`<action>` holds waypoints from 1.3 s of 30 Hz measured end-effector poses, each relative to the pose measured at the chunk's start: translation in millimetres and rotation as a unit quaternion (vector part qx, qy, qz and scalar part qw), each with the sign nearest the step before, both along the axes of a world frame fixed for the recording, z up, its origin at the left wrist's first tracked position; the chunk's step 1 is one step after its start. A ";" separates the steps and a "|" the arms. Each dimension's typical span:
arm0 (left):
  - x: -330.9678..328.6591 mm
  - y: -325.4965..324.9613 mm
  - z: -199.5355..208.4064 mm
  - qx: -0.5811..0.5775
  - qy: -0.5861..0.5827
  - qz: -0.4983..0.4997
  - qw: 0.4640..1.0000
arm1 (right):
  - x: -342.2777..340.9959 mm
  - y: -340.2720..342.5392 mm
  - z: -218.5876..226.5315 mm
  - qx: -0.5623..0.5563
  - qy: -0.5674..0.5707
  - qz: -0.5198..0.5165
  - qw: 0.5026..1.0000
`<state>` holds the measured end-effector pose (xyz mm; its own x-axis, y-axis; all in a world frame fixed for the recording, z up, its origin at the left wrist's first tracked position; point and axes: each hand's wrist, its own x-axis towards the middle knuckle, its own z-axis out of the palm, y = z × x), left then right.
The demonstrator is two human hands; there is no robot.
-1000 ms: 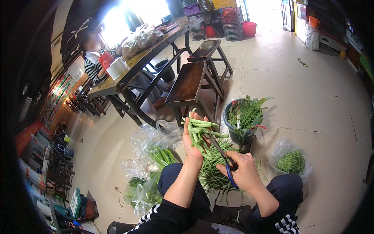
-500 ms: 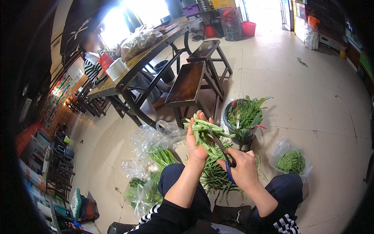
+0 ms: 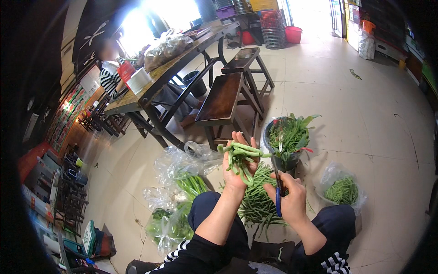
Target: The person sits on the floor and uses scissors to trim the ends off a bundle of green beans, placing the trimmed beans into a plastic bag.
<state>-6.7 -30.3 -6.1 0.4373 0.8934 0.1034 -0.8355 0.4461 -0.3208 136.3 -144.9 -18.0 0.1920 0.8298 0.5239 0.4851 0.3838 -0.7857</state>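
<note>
A bunch of green beans [image 3: 242, 156] lies across the palm of my left hand [image 3: 234, 178], its fingers stretched up behind them and the bean ends poking out on both sides. My right hand [image 3: 293, 201] grips scissors with blue handles [image 3: 278, 199]. Their blades point up, just right of the beans and apart from most of them; whether the tips touch a bean end I cannot tell. Beneath my hands, between my knees, a heap of long green beans [image 3: 258, 205] spreads low down.
Beyond the heap stands a bucket [image 3: 286, 160] of leafy trimmings. At right sits a clear bag of cut beans [image 3: 341, 191]. Bagged greens [image 3: 175, 223] lie by my left knee. Farther off are wooden stools [image 3: 222, 98] and a long table [image 3: 169, 64] with a seated person [image 3: 109, 77].
The scissors have come away from the beans, swinging upright and to the right. My left hand has shifted slightly right, and the bunch on its palm looks shorter and more compact.
</note>
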 end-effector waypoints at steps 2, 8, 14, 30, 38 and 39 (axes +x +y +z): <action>1.8 -3.5 5.5 0.035 -0.036 -0.002 0.999 | -1.2 -1.0 -4.1 0.038 0.008 -0.040 0.998; 1.3 -6.8 17.2 0.147 -0.037 0.002 0.988 | -0.1 -1.2 -1.2 0.034 -0.091 -0.004 0.995; 5.3 1.5 7.4 0.142 -0.014 0.016 0.990 | -15.9 -5.3 -1.8 0.105 -0.203 0.045 0.972; 10.5 -3.2 3.5 0.077 0.058 0.023 0.995 | -31.9 -12.7 -8.5 0.075 -0.235 0.085 0.965; 7.7 -3.5 -2.0 0.002 0.058 0.011 0.998 | -30.4 -13.9 -4.4 0.057 -0.240 0.083 0.966; 7.7 -3.7 -3.7 0.003 0.059 0.011 0.998 | -30.4 -13.7 -4.6 0.056 -0.239 0.083 0.966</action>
<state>1.0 -34.0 -9.8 0.4276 0.9021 0.0587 -0.8765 0.4296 -0.2174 105.9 -158.6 -22.6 -0.2244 0.7618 0.6077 0.7065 0.5567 -0.4370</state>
